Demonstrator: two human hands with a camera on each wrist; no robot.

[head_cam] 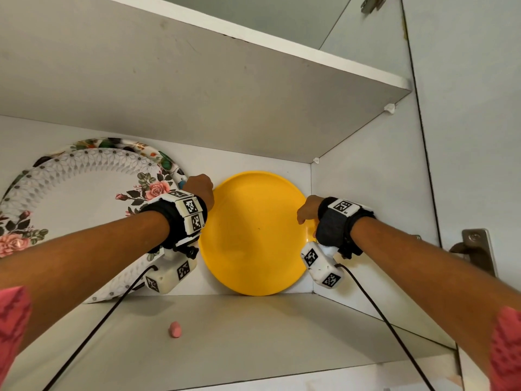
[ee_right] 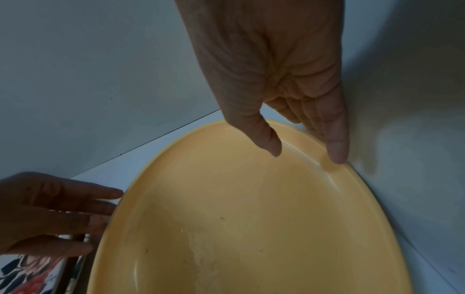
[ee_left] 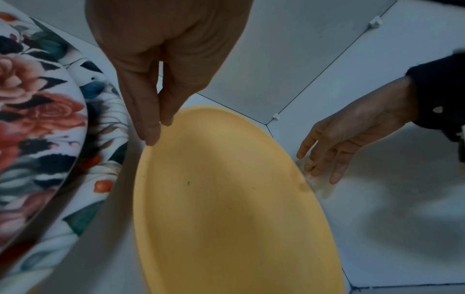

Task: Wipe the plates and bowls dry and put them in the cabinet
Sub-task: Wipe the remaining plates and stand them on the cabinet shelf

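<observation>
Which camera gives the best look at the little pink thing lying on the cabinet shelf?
The head view. The small pink lump lies in plain sight on the shelf, in front of the yellow plate. Neither wrist view shows it; both are filled by plates and hands.

Bare forearms, short coral-pink textured sleeves (head_cam: 12, 320), black fabric wrist straps (head_cam: 332, 224), white boxy wrist-mounted camera modules (head_cam: 324, 266) (printed with black-and-white square markers), thin black cables (head_cam: 93, 331)

Yellow plate (head_cam: 253, 235) on edge against cabinet (head_cam: 225, 328) back wall, beside leaning floral plates (head_cam: 79, 198).
</observation>
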